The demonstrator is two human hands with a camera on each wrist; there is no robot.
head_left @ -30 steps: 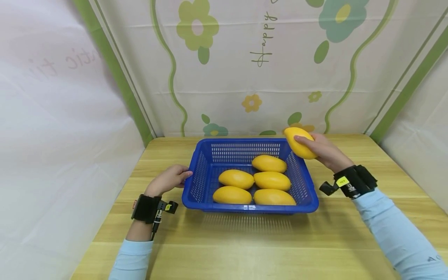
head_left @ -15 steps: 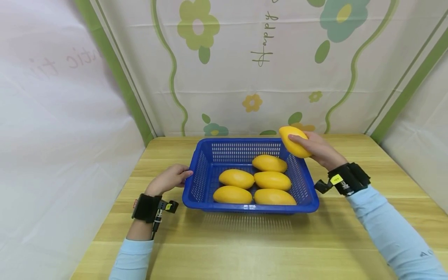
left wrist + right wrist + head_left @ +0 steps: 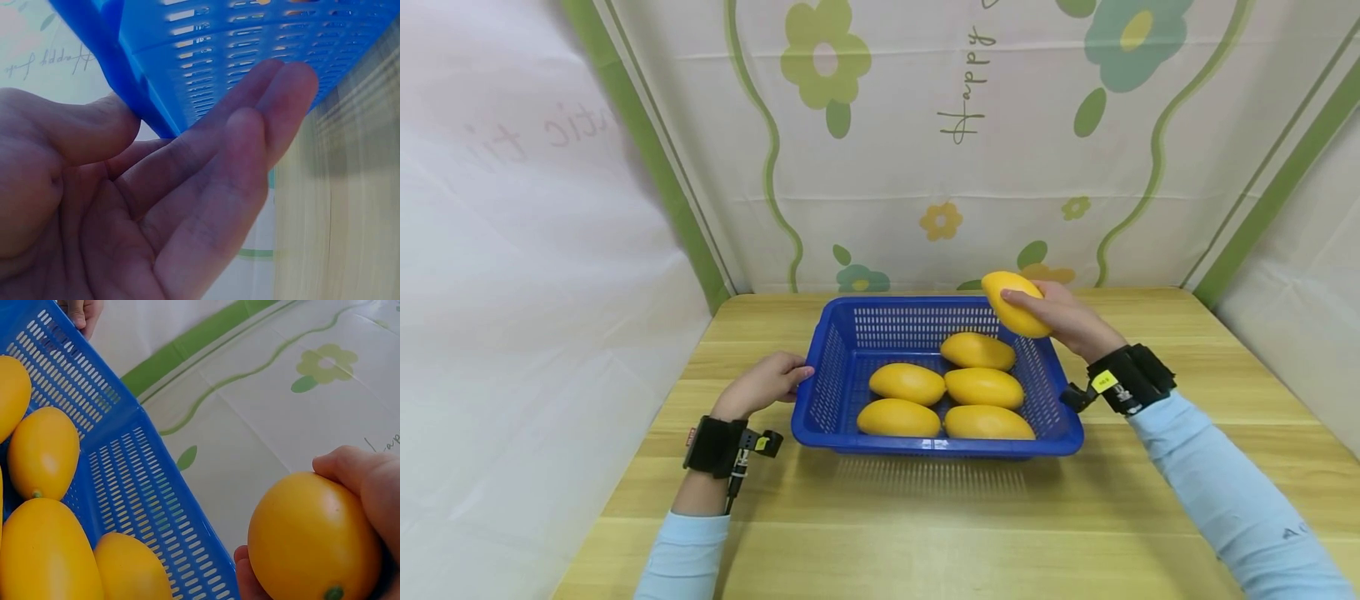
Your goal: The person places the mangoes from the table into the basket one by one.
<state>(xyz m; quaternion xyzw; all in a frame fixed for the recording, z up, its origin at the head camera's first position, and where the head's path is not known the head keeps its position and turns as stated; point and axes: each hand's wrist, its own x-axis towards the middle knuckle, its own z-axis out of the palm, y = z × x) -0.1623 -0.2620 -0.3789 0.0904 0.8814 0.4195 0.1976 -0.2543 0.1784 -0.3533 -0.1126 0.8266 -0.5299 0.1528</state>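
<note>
My right hand [image 3: 1075,321] grips a yellow mango [image 3: 1009,307] above the back right corner of a blue plastic basket [image 3: 880,444]. Seen from the right wrist, thumb and fingers wrap the held mango [image 3: 312,540], whose green stem end points down. Several other mangoes [image 3: 907,383] lie in the basket, mostly toward its front and right. At the basket's left side, my left hand [image 3: 763,385] holds the rim. The left wrist view has the thumb on the rim [image 3: 128,75] and the fingers [image 3: 247,144] along the outside of the slotted wall.
The basket stands on a light wooden table [image 3: 925,533]. A white curtain [image 3: 887,167] printed with flowers hangs behind the table, and plain white cloth [image 3: 535,292] closes in the left side. Each wrist carries a black strap with a small camera.
My right hand has moved left with the mango, from over the basket's right rim to further in above the back right corner. The left hand, the basket and the other mangoes have stayed put.
</note>
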